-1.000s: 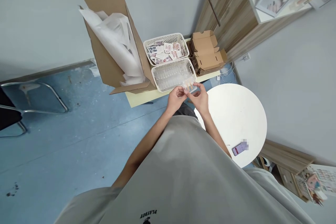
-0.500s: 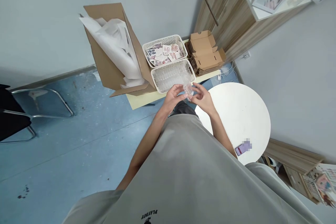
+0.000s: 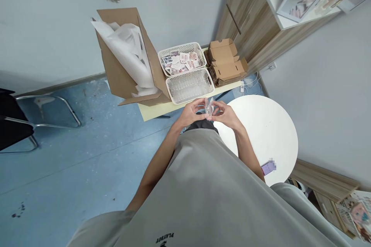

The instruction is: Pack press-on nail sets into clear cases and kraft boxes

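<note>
Between my two hands is a small clear plastic case point(image 3: 209, 107), tilted, with its two halves standing apart in a V. My left hand point(image 3: 191, 112) pinches its left side between thumb and fingers. On the opposite side, my right hand point(image 3: 226, 115) grips it the same way. Just beyond my hands stands a white basket point(image 3: 189, 99) holding rows of clear plastic pieces. Behind that one, a second white basket point(image 3: 161, 53) holds many small printed packets point(image 3: 184, 58).
A large cardboard box point(image 3: 155, 61) with white wrapping sheets stands left of the baskets on a pale yellow table point(image 3: 146, 112). Flat brown cartons point(image 3: 228, 69) are stacked at right. A round white table point(image 3: 269, 123) carries a phone point(image 3: 268, 167). A black chair point(image 3: 14, 123) is far left.
Both hands have come slightly lower, toward my body. The clear case has turned, and its halves now show edge-on as a V.
</note>
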Motion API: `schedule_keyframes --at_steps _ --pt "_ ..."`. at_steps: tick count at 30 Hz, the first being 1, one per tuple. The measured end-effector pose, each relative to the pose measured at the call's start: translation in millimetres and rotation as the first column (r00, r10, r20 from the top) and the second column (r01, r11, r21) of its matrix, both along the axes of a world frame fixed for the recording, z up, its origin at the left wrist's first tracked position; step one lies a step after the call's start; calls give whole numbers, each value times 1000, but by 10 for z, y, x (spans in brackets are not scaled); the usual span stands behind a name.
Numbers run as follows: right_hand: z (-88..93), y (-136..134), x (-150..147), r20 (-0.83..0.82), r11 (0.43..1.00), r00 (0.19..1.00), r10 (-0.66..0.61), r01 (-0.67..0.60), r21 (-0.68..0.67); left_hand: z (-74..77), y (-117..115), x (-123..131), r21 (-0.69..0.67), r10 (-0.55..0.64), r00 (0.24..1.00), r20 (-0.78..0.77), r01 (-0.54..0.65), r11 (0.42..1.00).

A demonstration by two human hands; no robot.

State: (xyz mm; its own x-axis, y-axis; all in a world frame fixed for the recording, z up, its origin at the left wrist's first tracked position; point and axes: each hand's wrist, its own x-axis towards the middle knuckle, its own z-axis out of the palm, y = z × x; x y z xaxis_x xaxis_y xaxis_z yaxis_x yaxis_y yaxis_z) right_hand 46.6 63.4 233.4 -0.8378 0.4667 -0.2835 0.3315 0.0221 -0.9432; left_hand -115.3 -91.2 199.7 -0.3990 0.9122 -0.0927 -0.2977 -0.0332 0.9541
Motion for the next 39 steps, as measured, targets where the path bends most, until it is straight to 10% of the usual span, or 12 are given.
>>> schedule_keyframes --at_steps 10,19,25,28,33,36,39 --pt "130 -66 215 -114 991 987 -113 120 61 43 40 222 114 211 940 -269 -186 976" --pt "519 -330 168 -313 952 900 -303 266 -153 386 -29 456 417 587 329 -740 -460 784" --pt "561 -348 31 -387 882 794 -470 406 -238 356 -45 494 606 684 237 -690 -327 725" --pt "547 -360 -21 -354 829 751 -557 484 -279 287 -57 545 523 591 277 -758 -284 804" --pt "483 -280 -42 -216 753 726 -652 587 -299 264 -67 622 385 464 550 -694 -260 885" --pt "432 -201 -45 -182 758 745 -641 579 -302 308 -11 653 164 450 802 -392 -420 893" --pt "386 -136 -56 -175 764 757 -629 561 -320 301 73 650 -113 345 938 25 -340 933"
